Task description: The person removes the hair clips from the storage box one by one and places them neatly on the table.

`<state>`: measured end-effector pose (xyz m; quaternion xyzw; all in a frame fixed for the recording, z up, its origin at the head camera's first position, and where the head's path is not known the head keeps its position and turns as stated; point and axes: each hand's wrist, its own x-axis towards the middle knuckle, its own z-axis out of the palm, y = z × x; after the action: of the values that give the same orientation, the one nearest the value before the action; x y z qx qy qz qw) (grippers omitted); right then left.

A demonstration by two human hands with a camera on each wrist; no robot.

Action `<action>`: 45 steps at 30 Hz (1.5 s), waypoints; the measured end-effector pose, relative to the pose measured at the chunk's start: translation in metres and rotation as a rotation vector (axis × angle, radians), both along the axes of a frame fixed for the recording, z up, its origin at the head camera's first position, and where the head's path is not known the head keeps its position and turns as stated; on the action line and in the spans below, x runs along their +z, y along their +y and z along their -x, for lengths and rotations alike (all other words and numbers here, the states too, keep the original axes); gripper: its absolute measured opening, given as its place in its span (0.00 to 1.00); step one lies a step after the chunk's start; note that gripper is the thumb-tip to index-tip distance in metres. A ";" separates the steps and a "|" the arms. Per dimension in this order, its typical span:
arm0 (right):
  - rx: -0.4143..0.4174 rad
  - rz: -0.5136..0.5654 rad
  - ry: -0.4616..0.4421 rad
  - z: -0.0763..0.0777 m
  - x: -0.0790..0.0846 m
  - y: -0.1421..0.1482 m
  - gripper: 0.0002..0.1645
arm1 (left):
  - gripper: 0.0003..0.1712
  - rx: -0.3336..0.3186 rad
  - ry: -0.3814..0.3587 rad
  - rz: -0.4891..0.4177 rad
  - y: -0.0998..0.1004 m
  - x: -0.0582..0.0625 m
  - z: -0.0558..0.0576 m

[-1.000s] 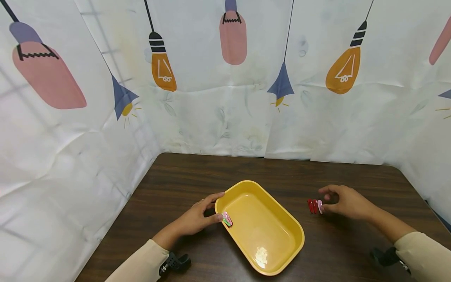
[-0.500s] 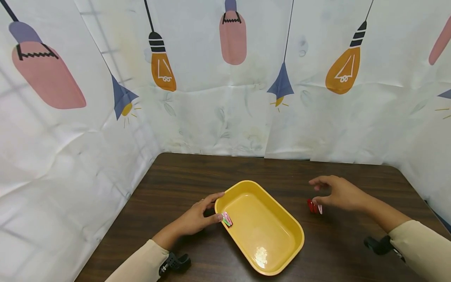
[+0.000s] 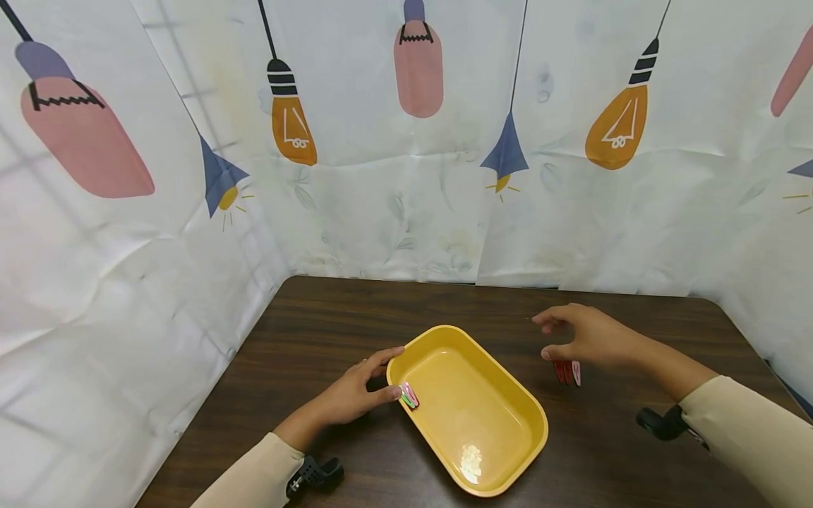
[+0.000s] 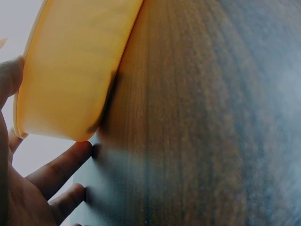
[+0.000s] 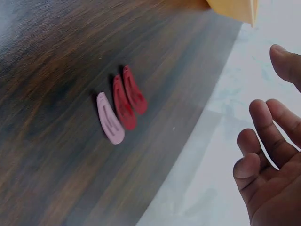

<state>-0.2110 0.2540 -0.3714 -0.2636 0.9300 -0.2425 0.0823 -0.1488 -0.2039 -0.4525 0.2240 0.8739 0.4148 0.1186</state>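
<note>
My left hand (image 3: pixel 356 386) holds a yellow tray (image 3: pixel 536 451) at its left corner, thumb over the rim and index finger along the far side. In the left wrist view, other fingers sit low by the tray's outer wall (image 4: pixel 70 75). Beside the thumb, pink and green hair clips (image 3: pixel 409 395) lie against the inner wall; whether they grip the rim I cannot tell. Nothing is in my right hand (image 3: pixel 597 337), which hovers with spread fingers above and left of three snap hair clips. Two red clips (image 5: pixel 124 102) and a pink clip (image 5: pixel 110 118) lie side by side on the table.
The dark wood-grain table (image 3: pixel 356 303) ends at a white curtain (image 3: pixel 381 212) printed with lamps, which hangs behind and on both sides. The tray takes up the table's front middle, and the loose clips lie to its right.
My right hand has come away from the row of clips, moving left and farther back, so the pink clip shows. The left hand and tray stay put.
</note>
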 end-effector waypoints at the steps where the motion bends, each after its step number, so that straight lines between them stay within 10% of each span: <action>1: 0.005 0.003 0.001 0.000 0.001 -0.002 0.37 | 0.41 0.002 -0.002 0.001 0.000 0.000 0.000; 45: 0.181 -0.010 -0.023 0.007 0.020 -0.092 0.31 | 0.41 0.018 -0.007 0.015 0.000 0.000 -0.001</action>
<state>-0.2178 0.1622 -0.3510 -0.3434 0.9026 -0.2324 0.1160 -0.1482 -0.2037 -0.4523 0.2138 0.8785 0.4102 0.1194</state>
